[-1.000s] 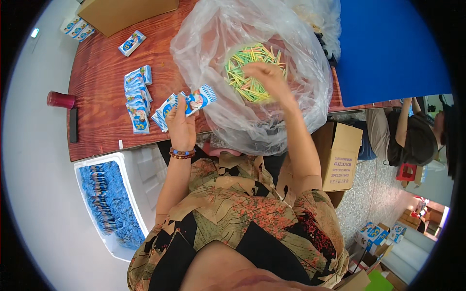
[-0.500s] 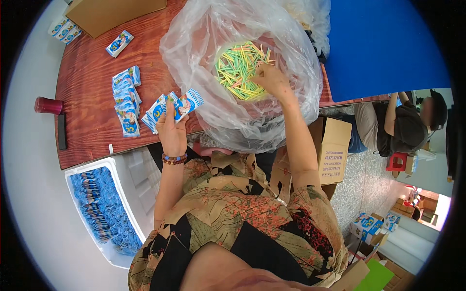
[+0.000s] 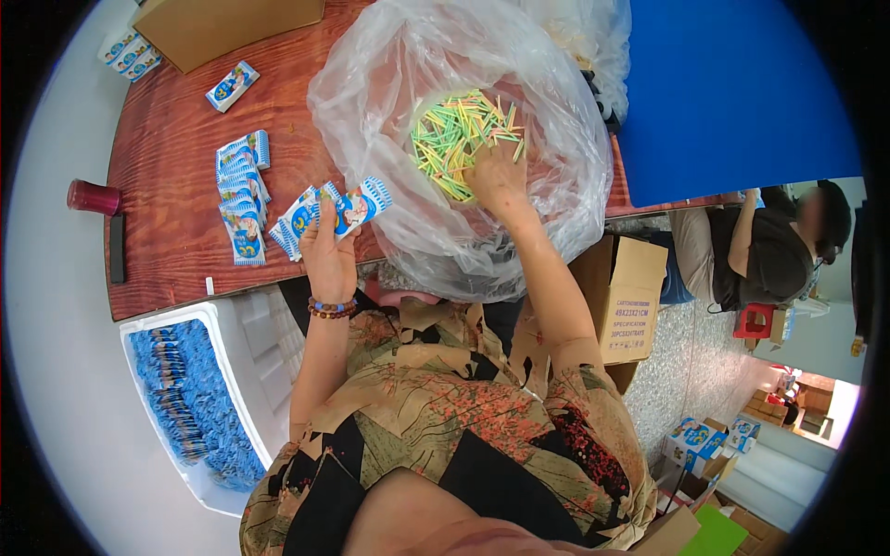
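Note:
My left hand point(image 3: 326, 255) is closed around a few flat blue-and-white packets point(image 3: 360, 206), fanned out above the table's near edge. My right hand point(image 3: 501, 181) reaches into a large clear plastic bag point(image 3: 371, 120) and is down among thin green, yellow and pink sticks point(image 3: 440, 139). Its fingertips are hidden in the sticks, so whether they grip any does not show. Left of the bag, an overlapping row of similar packets point(image 3: 243, 199) lies on the red wood-grained table point(image 3: 176, 176). One single packet point(image 3: 232, 86) rests farther back.
A cardboard box point(image 3: 222, 28) stands at the back left, near a dark red cup point(image 3: 93, 196). Below the table's left side is a white foam box point(image 3: 209, 324) full of blue packets. A blue panel point(image 3: 732, 93) and an open carton point(image 3: 632, 296) are to the right. Another person point(image 3: 774, 241) sits beyond.
My right hand has moved slightly left and nearer to me, and its fingers have sunk into the sticks. My left hand still holds the packets in nearly the same place.

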{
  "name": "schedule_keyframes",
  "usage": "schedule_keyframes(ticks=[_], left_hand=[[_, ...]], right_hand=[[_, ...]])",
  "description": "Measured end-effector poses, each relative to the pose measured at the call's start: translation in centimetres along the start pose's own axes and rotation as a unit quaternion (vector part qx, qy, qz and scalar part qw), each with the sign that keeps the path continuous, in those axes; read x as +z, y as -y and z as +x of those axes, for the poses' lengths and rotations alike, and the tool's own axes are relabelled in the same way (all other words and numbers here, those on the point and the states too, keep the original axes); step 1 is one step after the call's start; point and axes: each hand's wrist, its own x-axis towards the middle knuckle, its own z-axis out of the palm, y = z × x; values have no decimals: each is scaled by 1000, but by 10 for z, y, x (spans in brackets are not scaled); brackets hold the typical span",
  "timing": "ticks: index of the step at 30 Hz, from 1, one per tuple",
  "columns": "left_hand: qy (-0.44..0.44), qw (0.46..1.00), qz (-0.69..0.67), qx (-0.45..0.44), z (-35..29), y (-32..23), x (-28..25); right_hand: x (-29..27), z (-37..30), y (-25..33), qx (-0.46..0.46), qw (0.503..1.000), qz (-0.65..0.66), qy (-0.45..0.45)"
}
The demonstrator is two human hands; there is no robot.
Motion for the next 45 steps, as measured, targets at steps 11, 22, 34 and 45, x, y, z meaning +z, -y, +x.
schedule_keyframes(ticks=[11,22,34,45], left_hand=[[4,1000,9,-1,0,1,2],[-5,1000,14,-6,-2,2,-3],[-4,1000,13,-12,-1,1,0],[51,998,14,20,10,11,54]], right_hand=[[17,17,-35,28,936,349,31],[9,25,-27,106,812,573,31],[-8,26,-29,129,498,857,-37],[-80,14,60,-50,291,955,-33]])
